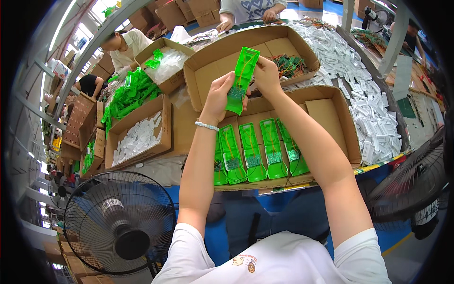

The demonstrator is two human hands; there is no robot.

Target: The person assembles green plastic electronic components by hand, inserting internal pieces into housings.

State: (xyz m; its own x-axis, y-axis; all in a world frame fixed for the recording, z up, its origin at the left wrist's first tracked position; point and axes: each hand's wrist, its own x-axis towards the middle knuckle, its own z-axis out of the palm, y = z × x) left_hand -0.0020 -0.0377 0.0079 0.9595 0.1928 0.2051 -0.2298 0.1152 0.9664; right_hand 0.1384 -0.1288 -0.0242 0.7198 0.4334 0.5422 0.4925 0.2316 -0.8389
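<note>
Spreading across the scene is a long tabletop [416, 113] crowded with open cardboard boxes and a wide heap of small white plastic parts [369, 94]. Nearest the person sits a shallow cardboard tray [338, 118], and in its front a row of green plastic housings [257, 151] lies side by side, each with a small circuit board and thin wires inside. Behind it stands a deeper cardboard box [208, 59] with a tangle of wired circuit boards [289, 65] in its far corner. To the left, other boxes hold green plastic pieces [130, 92] and white parts [137, 137]. A black floor fan [120, 222] stands at the lower left. Raised above the tray is one green housing [242, 78], tilted and nearly upright. The left hand [220, 97] is closed around its lower end at the circuit board, and the right hand [266, 75] pinches its upper edge with curled fingers
</note>
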